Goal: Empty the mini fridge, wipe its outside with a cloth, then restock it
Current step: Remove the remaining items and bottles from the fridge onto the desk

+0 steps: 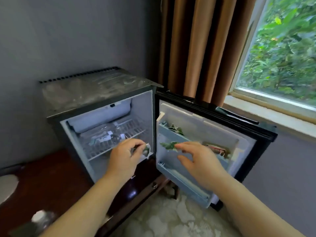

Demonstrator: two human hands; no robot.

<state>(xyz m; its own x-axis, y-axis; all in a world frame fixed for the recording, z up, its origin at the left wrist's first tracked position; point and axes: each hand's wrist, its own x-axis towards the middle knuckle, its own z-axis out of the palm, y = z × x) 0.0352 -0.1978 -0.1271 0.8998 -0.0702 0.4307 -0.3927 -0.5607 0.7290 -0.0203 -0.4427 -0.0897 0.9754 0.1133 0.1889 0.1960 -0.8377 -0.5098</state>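
The mini fridge (pixel 95 93) stands on a dark wooden cabinet with its door (pixel 205 130) swung open to the right. A clear water bottle (pixel 109 135) lies on the wire shelf inside. My left hand (pixel 126 156) is pinched on a small packet (pixel 147 150) in front of the shelf's right end. My right hand (pixel 196 158) holds a green packet (pixel 169 145) between thumb and fingertip at the middle door shelf. More green packets (pixel 176 130) sit in the upper door shelf, and a red-and-green packet (pixel 217 149) lies in the middle one.
The wooden cabinet top (pixel 51 177) extends left, with a water bottle (pixel 41 219) at its near edge and a white object (pixel 6 187) at far left. Brown curtains (pixel 201 48) and a window (pixel 282 53) lie behind the door. Pale patterned floor (pixel 171 218) is below.
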